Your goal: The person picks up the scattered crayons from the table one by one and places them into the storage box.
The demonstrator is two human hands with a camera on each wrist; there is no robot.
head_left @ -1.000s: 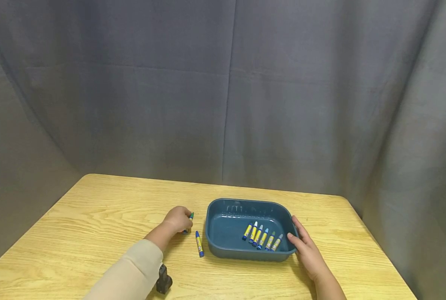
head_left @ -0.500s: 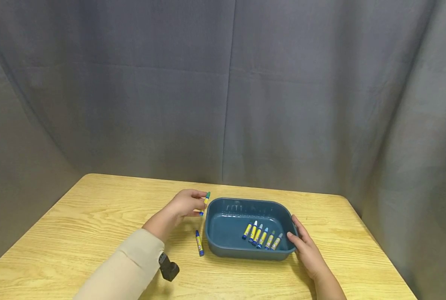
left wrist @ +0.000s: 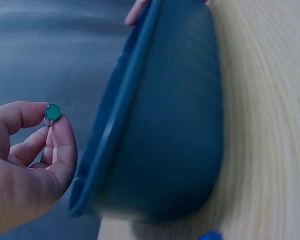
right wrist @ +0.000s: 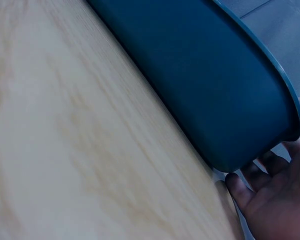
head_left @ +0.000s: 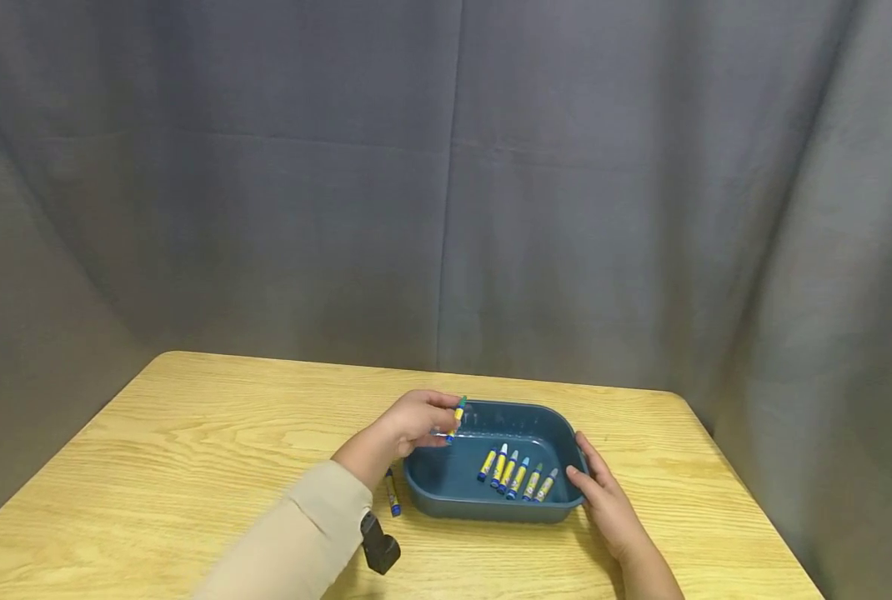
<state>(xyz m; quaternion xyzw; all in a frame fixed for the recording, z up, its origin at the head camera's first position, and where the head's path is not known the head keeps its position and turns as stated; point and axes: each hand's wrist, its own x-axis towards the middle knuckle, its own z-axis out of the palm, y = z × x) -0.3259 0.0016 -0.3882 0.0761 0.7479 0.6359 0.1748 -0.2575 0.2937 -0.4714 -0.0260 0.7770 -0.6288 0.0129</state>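
My left hand (head_left: 416, 421) pinches a green crayon (head_left: 457, 417) between thumb and fingers, over the left end of a dark teal basin (head_left: 491, 510). In the left wrist view the crayon's green end (left wrist: 52, 112) points at the camera, beside the basin's rim. My right hand (head_left: 609, 504) grips the basin's right end, thumb over the rim and fingers along the outer wall. Several yellow-wrapped crayons (head_left: 517, 478) lie side by side in the right half of the basin. A blue crayon (head_left: 393, 495) lies on the table left of it, partly hidden by my left arm.
The basin stands on a light wooden table (head_left: 213, 450). A grey curtain (head_left: 341, 208) hangs behind the table and along both sides. A black wrist camera (head_left: 380, 546) sticks out under my left sleeve, low over the table.
My left hand has picked the green crayon up from the table and carried it up and rightward over the basin. The right hand keeps its grip on the basin's end.
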